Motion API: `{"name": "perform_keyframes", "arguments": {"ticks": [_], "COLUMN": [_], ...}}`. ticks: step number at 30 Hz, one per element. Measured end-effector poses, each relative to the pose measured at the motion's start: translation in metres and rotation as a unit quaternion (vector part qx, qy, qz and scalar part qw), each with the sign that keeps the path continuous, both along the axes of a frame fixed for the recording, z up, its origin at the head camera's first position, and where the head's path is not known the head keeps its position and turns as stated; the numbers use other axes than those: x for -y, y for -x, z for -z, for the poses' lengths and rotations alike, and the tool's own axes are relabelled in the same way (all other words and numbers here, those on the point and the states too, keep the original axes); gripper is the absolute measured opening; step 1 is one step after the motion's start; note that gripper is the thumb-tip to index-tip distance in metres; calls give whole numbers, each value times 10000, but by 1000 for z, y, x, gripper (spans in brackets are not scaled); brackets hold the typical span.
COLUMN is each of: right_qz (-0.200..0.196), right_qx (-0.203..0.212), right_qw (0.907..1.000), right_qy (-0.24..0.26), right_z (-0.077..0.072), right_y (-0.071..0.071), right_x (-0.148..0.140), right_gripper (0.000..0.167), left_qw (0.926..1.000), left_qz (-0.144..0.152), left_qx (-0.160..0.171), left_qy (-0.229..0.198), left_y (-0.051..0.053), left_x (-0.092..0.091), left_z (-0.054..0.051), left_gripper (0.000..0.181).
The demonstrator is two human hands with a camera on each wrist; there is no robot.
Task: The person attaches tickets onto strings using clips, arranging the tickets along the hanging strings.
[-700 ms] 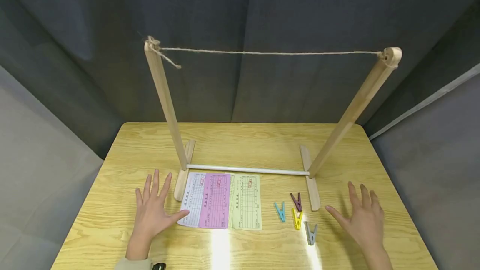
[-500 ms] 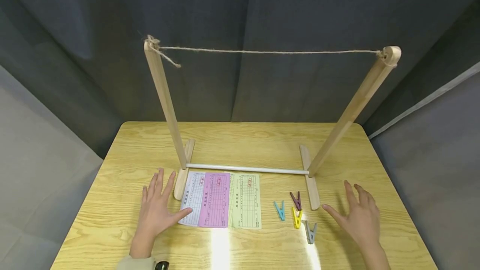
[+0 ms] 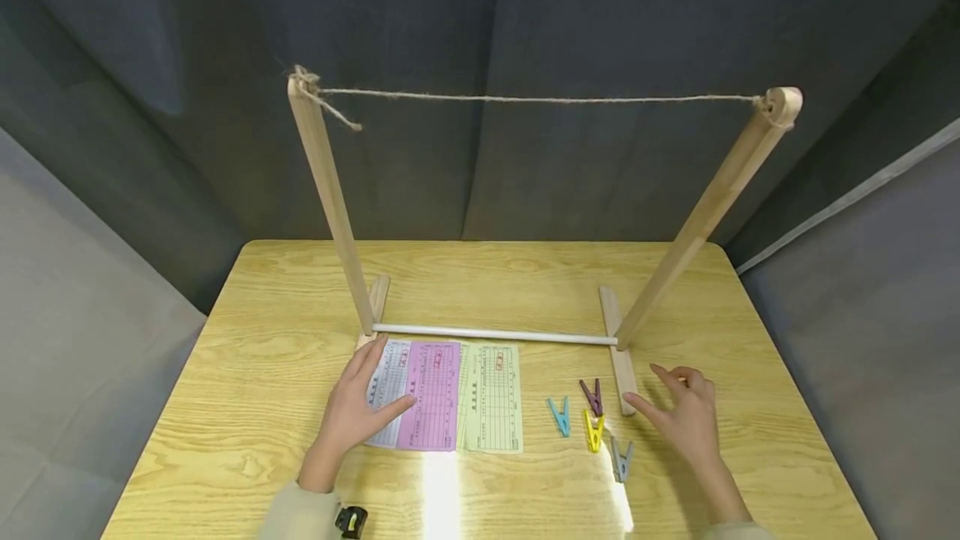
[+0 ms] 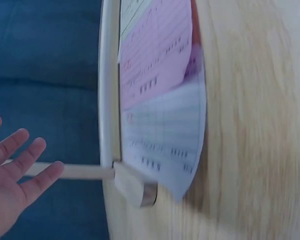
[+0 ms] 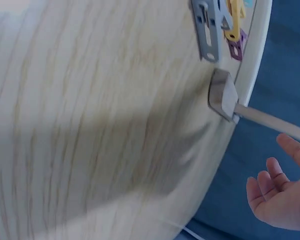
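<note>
My left hand hovers over the left edge of the white printed slip, fingers extended and thumb toward the pink slip. In the left wrist view that hand is apart from the papers. Pale green slips lie to the right, overlapping. Beside the right foot of a wooden stand, my right hand is raised with loosely bent fingers, holding nothing. To its left lie a grey clothespin, a yellow clothespin, a purple clothespin and a blue clothespin.
Two wooden posts, the left post and right post, rise behind the papers. Twine runs taut between their tops. A white rod joins their feet near the wooden table's middle. Dark curtains hang behind.
My left hand has moved right, from beside the papers to over the white slip. My right hand has shifted left toward the clothespins, its fingers more bent. The slips and clothespins stay put.
</note>
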State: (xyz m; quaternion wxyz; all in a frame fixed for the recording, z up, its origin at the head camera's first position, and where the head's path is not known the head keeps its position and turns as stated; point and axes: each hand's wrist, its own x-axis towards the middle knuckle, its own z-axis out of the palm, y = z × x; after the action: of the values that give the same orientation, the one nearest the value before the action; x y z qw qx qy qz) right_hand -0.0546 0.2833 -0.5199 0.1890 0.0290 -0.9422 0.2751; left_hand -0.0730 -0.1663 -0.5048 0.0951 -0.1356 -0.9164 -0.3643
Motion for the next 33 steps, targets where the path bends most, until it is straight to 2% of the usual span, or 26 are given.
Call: {"name": "perform_keyframes", "arguments": {"ticks": [6, 9, 13, 16, 19, 24, 28, 33], "right_qz": [10, 8, 124, 209, 276, 440, 590, 730], "right_qx": [267, 563, 1220, 1574, 1714, 1722, 1902, 2046], "right_qw": [9992, 9967, 9862, 9786, 9752, 9752, 9724, 9699], "right_qy": [304, 580, 1114, 1312, 1376, 1316, 1217, 1100], "right_z": [11, 16, 21, 26, 31, 36, 41, 50], "right_y": [5, 8, 12, 15, 17, 19, 20, 22], "right_x": [9, 14, 21, 25, 29, 35, 40, 44], "right_gripper": [57, 53, 52, 55, 59, 62, 65, 65], "left_qw": [9991, 9980, 9968, 9960, 9951, 9931, 9931, 9933], "left_qz": [153, 248, 369, 454, 531, 622, 624, 688], "left_qx": [178, 280, 343, 413, 508, 749, 893, 909], "left_qy": [-366, -516, -618, -644, -660, -652, -434, -200], "left_y": [10, 15, 20, 25, 29, 36, 41, 45], "left_x": [-14, -21, -31, -38, -45, -55, -63, -72], "left_z": [9, 14, 19, 21, 25, 34, 40, 45], "left_gripper": [87, 84, 80, 80, 79, 77, 79, 78]}}
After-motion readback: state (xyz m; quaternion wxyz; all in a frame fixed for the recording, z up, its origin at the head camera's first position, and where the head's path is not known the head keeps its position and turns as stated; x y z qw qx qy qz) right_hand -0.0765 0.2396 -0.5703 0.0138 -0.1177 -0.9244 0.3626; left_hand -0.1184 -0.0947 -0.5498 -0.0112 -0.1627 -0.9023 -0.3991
